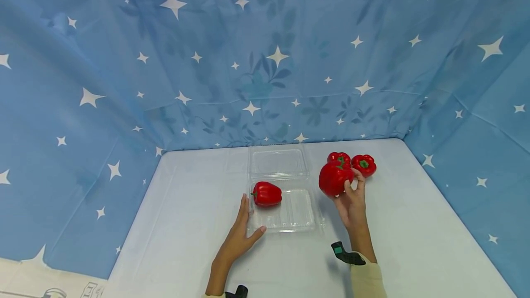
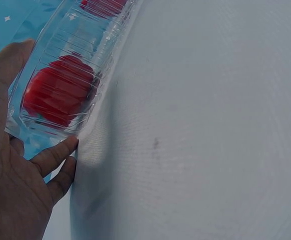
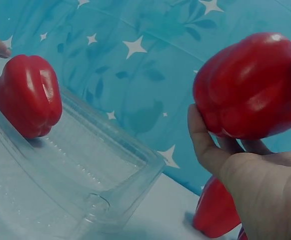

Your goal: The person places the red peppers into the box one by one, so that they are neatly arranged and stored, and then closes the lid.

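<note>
My right hand (image 1: pixel 351 203) grips a red bell pepper (image 1: pixel 334 178) above the table, with thumb and fingers around its sides. In the right wrist view this held pepper (image 3: pixel 250 87) hangs beside the clear plastic clamshell container (image 3: pixel 128 192). My left hand (image 1: pixel 239 236) rests with extended fingers along the left side and near corner of the container (image 1: pixel 296 231). A second red bell pepper (image 1: pixel 267 194) lies on its side in the left part of the tray, its stem toward the left hand. Through the ribbed plastic, the left wrist view shows this pepper (image 2: pixel 60 92).
The container's open lid (image 1: pixel 277 162) lies flat behind its tray. Two more red bell peppers stand at the back right: one (image 1: pixel 336 156) partly hidden behind the held pepper, the other (image 1: pixel 364 165) beside it. A blue star-patterned curtain (image 1: pixel 265 82) borders the white table (image 1: pixel 414 224).
</note>
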`<state>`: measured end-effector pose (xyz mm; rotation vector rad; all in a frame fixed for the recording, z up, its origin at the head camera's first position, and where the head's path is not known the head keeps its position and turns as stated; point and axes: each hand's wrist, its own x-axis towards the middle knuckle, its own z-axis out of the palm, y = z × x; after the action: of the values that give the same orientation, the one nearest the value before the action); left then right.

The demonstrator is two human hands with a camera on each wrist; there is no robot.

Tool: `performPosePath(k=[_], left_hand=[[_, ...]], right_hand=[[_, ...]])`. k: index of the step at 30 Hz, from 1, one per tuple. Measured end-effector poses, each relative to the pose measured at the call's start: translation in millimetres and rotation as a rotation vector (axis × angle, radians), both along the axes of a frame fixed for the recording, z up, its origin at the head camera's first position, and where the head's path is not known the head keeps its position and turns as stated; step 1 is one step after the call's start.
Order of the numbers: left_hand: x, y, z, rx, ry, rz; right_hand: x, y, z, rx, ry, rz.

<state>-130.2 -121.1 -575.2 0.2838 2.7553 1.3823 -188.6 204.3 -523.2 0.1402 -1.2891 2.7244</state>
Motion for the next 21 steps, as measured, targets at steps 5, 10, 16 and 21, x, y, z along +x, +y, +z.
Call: performPosePath(k=[5, 10, 16, 21], left_hand=[[0.0, 0.0, 0.8, 0.003, 0.010, -0.004], [-0.6, -0.2, 1.3, 0.013, 0.041, -0.016], [0.6, -0.2, -0.5, 0.011, 0.024, -0.021], [1.2, -0.8, -1.1, 0.008, 0.049, -0.023]], right_hand=[[0.7, -1, 3.5, 0.213, -0.079, -0.013], [0.9, -4, 5.2, 0.387, -0.160, -0.020], [-0.9, -6, 1.3, 0.532, -0.165, -0.034], [-4.2, -10, 1.6, 0.777, -0.075, -0.052]])
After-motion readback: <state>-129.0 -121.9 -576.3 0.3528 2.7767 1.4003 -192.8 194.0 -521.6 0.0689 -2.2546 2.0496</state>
